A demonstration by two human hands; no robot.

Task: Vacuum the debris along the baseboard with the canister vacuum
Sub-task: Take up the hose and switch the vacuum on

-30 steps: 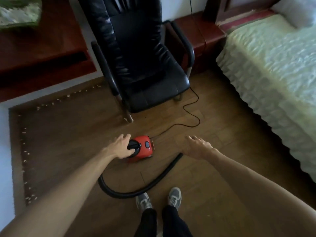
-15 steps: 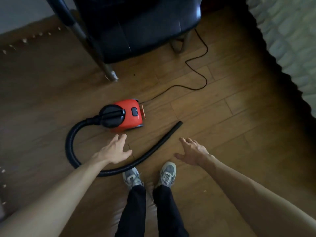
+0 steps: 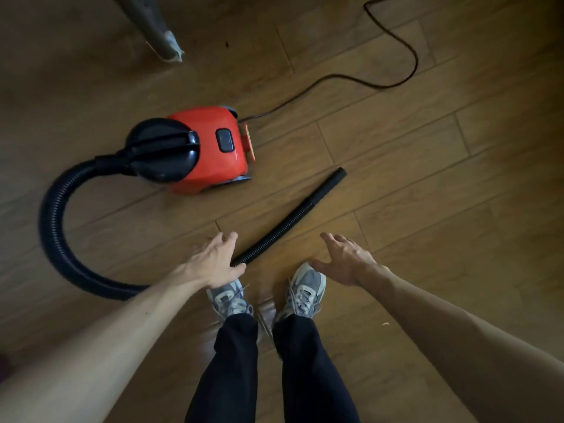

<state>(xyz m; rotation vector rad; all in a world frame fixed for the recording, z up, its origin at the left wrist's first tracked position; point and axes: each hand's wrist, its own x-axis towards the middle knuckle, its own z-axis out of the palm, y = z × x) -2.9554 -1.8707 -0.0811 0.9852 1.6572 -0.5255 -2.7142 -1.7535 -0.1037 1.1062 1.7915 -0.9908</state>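
Canister vacuum (image 3: 213,154) sits on the wood floor (image 3: 427,184), red body with a black dome at the front, well ahead of our shoes (image 3: 305,288). Its ribbed black hose (image 3: 290,221) leaves the dome, loops wide to the left, passes in front of the toes and ends in a bare open end (image 3: 339,173) just right of the body. We see no wand or floor head fitted.

Left hand (image 3: 213,261) is open, fingers straight, right over the hose where the loop straightens. We cannot tell if it is touching. Right hand (image 3: 345,262) is open too, fingers spread, holding nothing and hovering above the right shoe.

Handling, our read:
- The hose looks light and floppy, and the ribs should give good grip.
- Held mid-length, the tip will likely droop and swing, so we'd grip near the open end to aim it.
- The body looks small and fairly light, of hard plastic. The bar across the dome (image 3: 161,141) looks like the carry grip.
- Dragging the body by the hose probably works, but it could tip.
- The power cord (image 3: 335,77) trails off behind the body and may snag on the chair leg (image 3: 158,32).

No baseboard or debris line is in view.
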